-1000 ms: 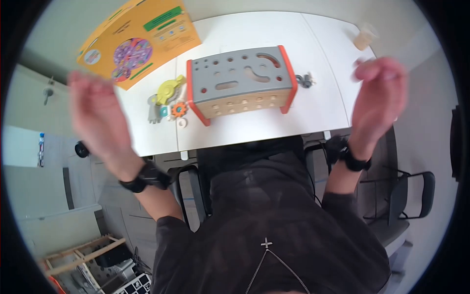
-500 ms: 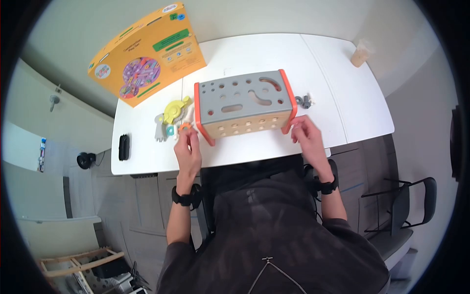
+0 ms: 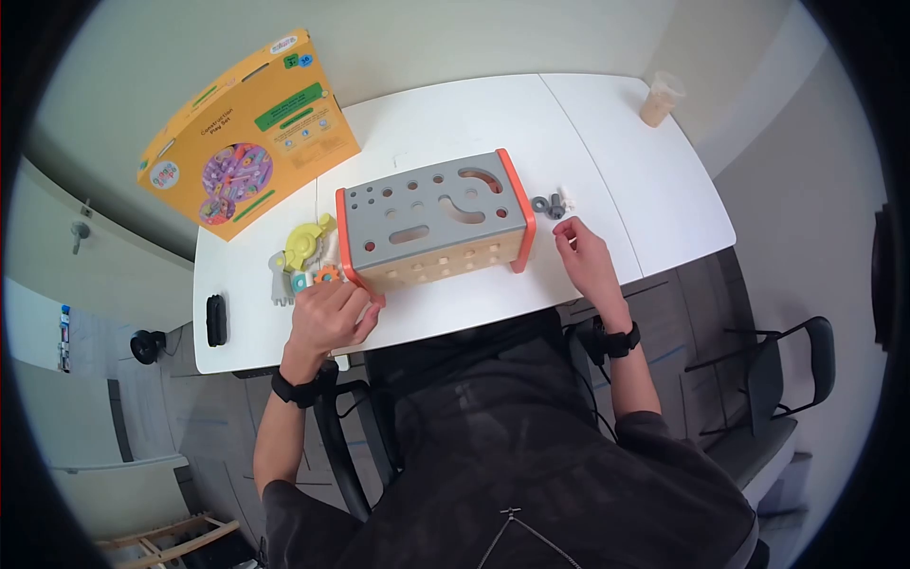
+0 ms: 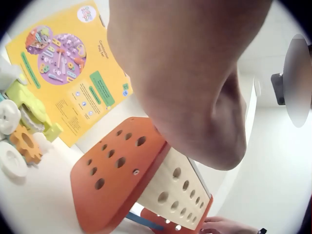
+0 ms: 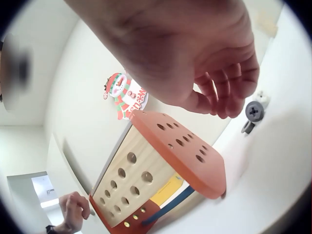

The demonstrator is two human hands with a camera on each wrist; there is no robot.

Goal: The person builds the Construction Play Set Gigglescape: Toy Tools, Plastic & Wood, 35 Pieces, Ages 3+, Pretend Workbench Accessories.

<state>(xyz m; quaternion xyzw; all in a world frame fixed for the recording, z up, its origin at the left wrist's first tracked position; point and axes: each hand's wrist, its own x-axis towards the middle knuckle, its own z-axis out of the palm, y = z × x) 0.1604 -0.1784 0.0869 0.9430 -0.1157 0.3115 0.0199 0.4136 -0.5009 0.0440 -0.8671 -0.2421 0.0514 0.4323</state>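
Observation:
A toy workbench with a grey top, wooden sides and orange ends stands on the white table. My left hand is at its left front corner, fingers loosely curled and holding nothing visible. Next to that hand lie an orange toy gear, a yellow toy power saw and a grey saw-like piece. My right hand hovers off the right end, its fingers loosely bent with nothing between them. Just beyond its fingertips are a grey toy screw and a grey nut.
A yellow play set box stands at the back left. At the back right is a plastic cup with a light brown drink. A black case lies near the left edge. One chair is at the right, off the table.
Both hands have come down from wide apart in the air to either end of the workbench. Over the last half second the left hand drew back a little from the gear.

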